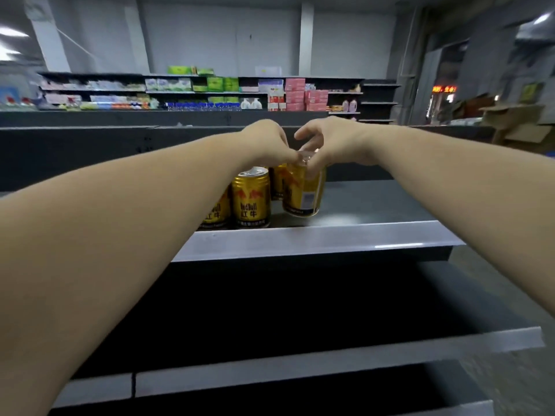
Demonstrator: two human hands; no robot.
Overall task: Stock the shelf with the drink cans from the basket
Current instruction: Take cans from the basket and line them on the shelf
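We read "RedBull" and the characters 红牛 on the gold can [251,200] standing at the near edge of the grey shelf [330,238]; a second labelled can [215,212] sits just left of it, half hidden by our left forearm, and another [278,182] stands behind. Our right hand [327,145] wraps its fingers around the top of a tilted gold can [304,190], whose white label panel with fine print faces us but is too small to read. Our left hand [267,145] pinches that same can's rim with thumb and fingertips. The basket is out of sight.
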